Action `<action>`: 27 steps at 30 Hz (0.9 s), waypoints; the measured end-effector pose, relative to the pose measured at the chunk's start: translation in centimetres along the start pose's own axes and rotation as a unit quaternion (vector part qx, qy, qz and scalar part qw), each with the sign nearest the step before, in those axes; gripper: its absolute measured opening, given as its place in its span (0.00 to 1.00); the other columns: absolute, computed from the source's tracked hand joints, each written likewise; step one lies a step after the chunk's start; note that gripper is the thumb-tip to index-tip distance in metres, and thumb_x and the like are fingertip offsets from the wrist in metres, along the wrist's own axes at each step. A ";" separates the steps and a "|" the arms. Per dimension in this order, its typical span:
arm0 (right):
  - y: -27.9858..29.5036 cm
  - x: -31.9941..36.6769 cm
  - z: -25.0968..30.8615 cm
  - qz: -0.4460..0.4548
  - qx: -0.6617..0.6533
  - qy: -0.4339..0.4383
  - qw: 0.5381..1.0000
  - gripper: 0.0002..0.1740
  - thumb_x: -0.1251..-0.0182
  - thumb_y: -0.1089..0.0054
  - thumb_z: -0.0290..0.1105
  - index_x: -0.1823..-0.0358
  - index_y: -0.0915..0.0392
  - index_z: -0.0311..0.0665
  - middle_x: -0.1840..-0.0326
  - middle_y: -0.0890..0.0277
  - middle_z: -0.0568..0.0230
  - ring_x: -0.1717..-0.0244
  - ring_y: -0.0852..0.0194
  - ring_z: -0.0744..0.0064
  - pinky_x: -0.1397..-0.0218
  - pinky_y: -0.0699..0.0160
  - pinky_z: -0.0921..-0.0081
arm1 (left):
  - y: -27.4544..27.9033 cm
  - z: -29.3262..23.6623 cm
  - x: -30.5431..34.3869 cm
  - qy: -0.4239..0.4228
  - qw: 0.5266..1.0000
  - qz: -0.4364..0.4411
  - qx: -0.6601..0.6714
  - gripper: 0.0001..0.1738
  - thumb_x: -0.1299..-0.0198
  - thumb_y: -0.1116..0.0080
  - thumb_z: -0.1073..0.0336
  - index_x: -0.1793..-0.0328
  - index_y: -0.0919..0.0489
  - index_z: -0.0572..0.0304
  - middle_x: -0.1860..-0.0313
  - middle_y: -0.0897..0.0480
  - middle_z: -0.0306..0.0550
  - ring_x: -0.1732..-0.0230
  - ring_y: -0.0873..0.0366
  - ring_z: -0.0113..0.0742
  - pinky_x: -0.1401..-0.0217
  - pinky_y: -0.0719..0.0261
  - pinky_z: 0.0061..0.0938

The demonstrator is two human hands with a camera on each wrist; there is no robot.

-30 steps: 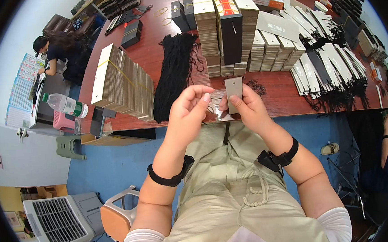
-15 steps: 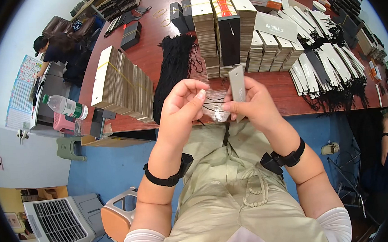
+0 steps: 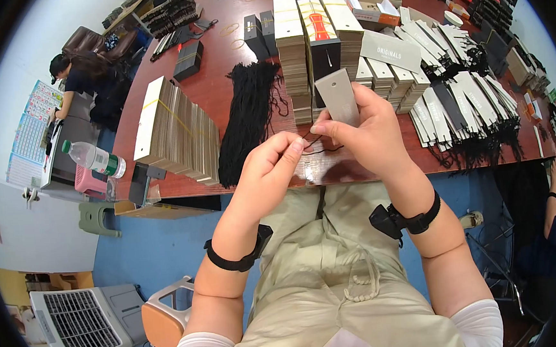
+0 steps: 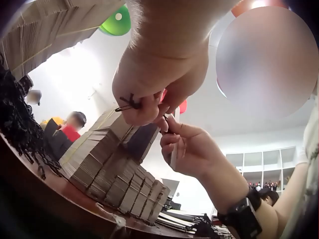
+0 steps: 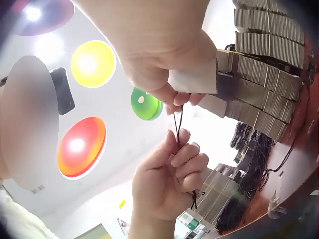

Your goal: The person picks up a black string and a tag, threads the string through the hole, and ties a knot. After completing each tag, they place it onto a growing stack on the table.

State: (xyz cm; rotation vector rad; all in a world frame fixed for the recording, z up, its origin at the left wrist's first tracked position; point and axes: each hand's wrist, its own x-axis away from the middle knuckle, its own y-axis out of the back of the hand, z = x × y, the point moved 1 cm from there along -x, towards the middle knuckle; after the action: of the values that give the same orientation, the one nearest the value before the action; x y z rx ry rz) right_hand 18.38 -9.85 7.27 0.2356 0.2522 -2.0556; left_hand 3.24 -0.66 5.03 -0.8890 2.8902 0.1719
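Observation:
In the head view my right hand (image 3: 375,131) holds a grey hang tag (image 3: 337,97) upright, its punched hole at the top end. My left hand (image 3: 266,171) pinches a thin black cord (image 5: 178,124) between thumb and forefinger. In the right wrist view this cord runs as two strands from the left fingertips up to the right fingertips, which pinch it beside the tag. A knotted end of cord (image 5: 195,199) sticks out below the left hand's curled fingers. A bundle of black cords (image 3: 248,117) lies on the table left of the hands.
A banded stack of tags (image 3: 175,132) stands at the left. Taller tag stacks (image 3: 292,56) rise just beyond my hands, beside a black stack topped by a red item (image 3: 319,25). Strung white tags (image 3: 467,109) fan out at the right. A bottle (image 3: 93,157) is at far left.
The right hand has raised the tag away from the table edge and tilted it. The left hand has moved slightly toward it, and the cord now stretches between both hands' fingertips.

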 end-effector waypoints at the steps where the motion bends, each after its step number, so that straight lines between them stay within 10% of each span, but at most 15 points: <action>1: -0.3 -0.2 0.3 -0.013 -0.005 0.002 1.000 0.14 0.49 0.35 0.23 0.61 0.27 0.31 0.69 0.22 0.65 0.69 0.24 0.81 0.67 0.25 0.81 | 0.0 -0.5 -0.1 0.005 1.000 -0.004 -0.012 0.11 0.33 0.52 0.65 0.63 0.24 0.66 0.75 0.29 0.33 0.72 0.37 0.19 0.70 0.35 0.18; 14: 0.2 -1.7 -0.4 -0.070 0.193 0.133 0.970 0.12 0.42 0.38 0.31 0.63 0.28 0.31 0.73 0.25 0.58 0.75 0.28 0.72 0.67 0.27 0.74 | 1.1 -0.9 -1.2 0.015 0.998 -0.031 -0.056 0.11 0.33 0.53 0.63 0.64 0.26 0.61 0.69 0.27 0.31 0.68 0.36 0.16 0.65 0.37 0.13; 27: -0.4 -2.3 -0.9 -0.015 -0.095 0.055 0.994 0.12 0.30 0.52 0.35 0.60 0.28 0.32 0.72 0.26 0.65 0.72 0.27 0.79 0.67 0.25 0.82 | -1.8 -6.6 -2.6 -0.085 0.995 -0.048 -0.013 0.10 0.33 0.52 0.66 0.64 0.26 0.66 0.72 0.28 0.32 0.70 0.35 0.17 0.68 0.34 0.16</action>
State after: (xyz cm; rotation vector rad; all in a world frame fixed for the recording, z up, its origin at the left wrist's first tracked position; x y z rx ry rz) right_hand 19.14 -7.43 7.08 0.2275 0.5197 -2.0355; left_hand 5.94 -1.60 11.78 -0.9653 2.6878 0.2640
